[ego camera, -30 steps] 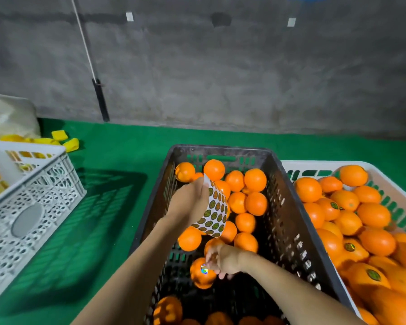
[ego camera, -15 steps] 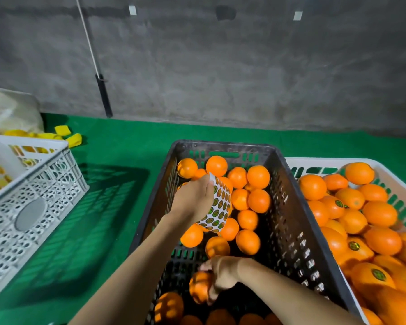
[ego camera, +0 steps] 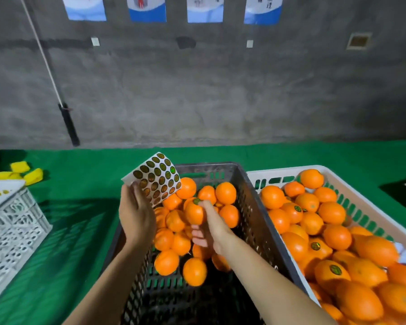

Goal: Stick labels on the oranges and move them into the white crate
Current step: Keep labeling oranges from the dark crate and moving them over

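1. Fingers (ego camera: 131, 195) of the left hand (ego camera: 136, 214) were closed on the lower left edge of a label sheet (ego camera: 155, 178). The hand was seen from its back and the thumb was hidden.
2. The sheet stood tilted above the far left corner of the black crate (ego camera: 209, 167). Its face carried rows of round dark labels on white backing.
3. The right hand (ego camera: 211, 224) was curled round one orange (ego camera: 193, 213) and held it clear above the pile in the black crate. The fingertips wrapped its right side and the lower fingers were tucked beneath.
4. A small green label (ego camera: 196, 201) sat on top of that orange, just beside the upper fingertip.
5. The two hands were near each other but apart, and the sheet's lower corner was close to the held orange.
6. Loose oranges (ego camera: 225, 192) were heaped in the far half of the black crate, and its near floor was mostly bare.
7. The white crate (ego camera: 274, 171) stood just beside the black crate on the right. It was piled high with oranges (ego camera: 332, 212), several of which showed a round label (ego camera: 297, 208).
8. Both crates rested on a green-covered bench (ego camera: 80, 231).
9. A white lattice basket (ego camera: 14, 231) stood at the left edge, with yellow pieces (ego camera: 33, 175) behind it.
10. A grey wall (ego camera: 220, 90) rose behind the bench. A dark pole (ego camera: 68, 123) leaned against it, and posters (ego camera: 147, 8) hung along the top.
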A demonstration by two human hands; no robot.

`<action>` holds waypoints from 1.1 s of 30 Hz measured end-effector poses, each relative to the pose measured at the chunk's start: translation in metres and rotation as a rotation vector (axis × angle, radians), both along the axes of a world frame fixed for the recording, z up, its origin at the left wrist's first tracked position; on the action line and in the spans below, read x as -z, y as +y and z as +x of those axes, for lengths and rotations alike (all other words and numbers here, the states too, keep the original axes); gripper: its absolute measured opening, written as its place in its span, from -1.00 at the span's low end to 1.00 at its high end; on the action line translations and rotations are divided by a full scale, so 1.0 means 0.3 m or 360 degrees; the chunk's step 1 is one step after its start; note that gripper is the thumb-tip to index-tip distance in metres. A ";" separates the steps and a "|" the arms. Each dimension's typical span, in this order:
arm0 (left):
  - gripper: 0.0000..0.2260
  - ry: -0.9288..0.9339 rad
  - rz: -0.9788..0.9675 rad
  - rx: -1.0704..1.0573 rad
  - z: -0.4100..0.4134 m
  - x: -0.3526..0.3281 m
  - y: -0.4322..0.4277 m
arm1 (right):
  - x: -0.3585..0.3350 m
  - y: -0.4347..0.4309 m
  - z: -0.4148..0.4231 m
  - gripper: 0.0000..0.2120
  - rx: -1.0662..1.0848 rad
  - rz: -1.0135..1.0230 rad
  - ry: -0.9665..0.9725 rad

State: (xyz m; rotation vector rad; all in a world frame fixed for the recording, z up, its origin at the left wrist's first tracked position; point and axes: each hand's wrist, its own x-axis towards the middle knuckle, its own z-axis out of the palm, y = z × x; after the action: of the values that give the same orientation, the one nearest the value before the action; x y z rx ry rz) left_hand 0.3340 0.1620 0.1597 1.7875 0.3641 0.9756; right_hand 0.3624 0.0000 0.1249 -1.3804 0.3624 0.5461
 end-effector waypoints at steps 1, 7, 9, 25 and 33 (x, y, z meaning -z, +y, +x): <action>-0.75 0.0006 -0.0001 0.0013 -0.001 0.001 -0.006 | -0.021 -0.016 0.012 -0.39 0.0130 0.0205 0.0005; -0.76 0.0151 0.0208 0.0153 0.003 0.045 -0.044 | -0.158 -0.153 0.059 -0.23 0.0739 0.1400 -0.0148; -0.75 0.0171 0.0260 0.0161 0.004 0.053 -0.050 | -0.183 -0.202 0.059 -0.23 0.0860 0.1750 -0.0236; -0.72 0.0394 0.0522 0.0565 -0.015 0.091 -0.090 | -0.074 -0.177 0.061 -0.55 0.0603 0.0394 -0.0524; -0.77 0.0393 0.0081 0.0650 -0.032 0.068 -0.064 | -0.021 -0.060 0.006 -0.57 -0.0406 -0.1462 -0.1874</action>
State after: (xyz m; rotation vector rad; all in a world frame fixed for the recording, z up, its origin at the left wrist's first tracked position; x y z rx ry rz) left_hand 0.3245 0.1429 0.1394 1.9348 0.1166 0.4830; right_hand 0.3643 -0.0180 0.1314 -2.3772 -0.6183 -0.3642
